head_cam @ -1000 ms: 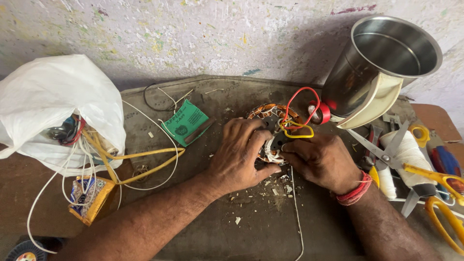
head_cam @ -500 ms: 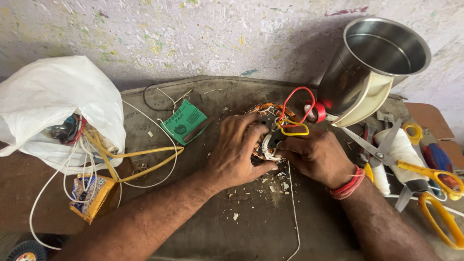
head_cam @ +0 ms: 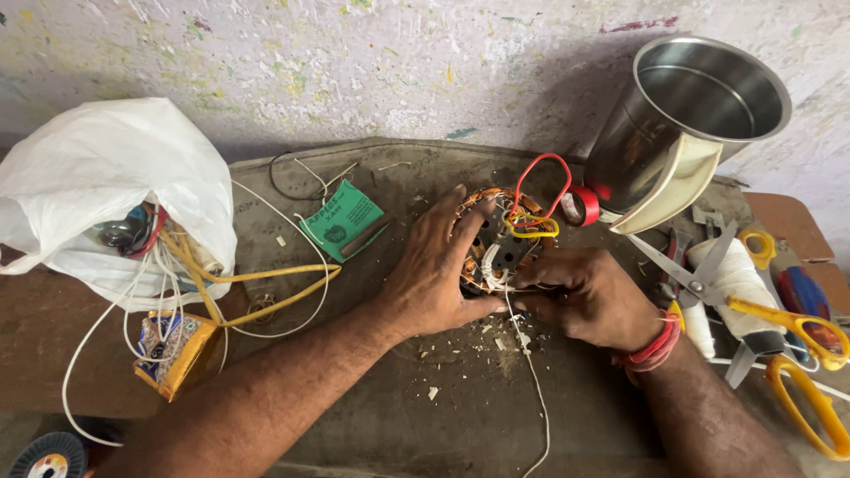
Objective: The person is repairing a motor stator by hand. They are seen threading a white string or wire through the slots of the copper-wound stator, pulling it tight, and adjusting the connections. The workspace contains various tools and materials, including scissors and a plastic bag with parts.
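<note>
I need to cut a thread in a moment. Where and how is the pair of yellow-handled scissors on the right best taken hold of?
Take the yellow-handled scissors by the finger loops, coming from the near right. The loops lie bare toward the table's near right edge, while the open blades point left, crossing the white roll. The right hand is nearest but rests on the wound coil.

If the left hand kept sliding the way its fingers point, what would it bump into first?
The left hand points up and to the right, over the coil of copper windings. Past that, it would probably meet the red wire loop, then the steel pot; depth is hard to judge.
</note>
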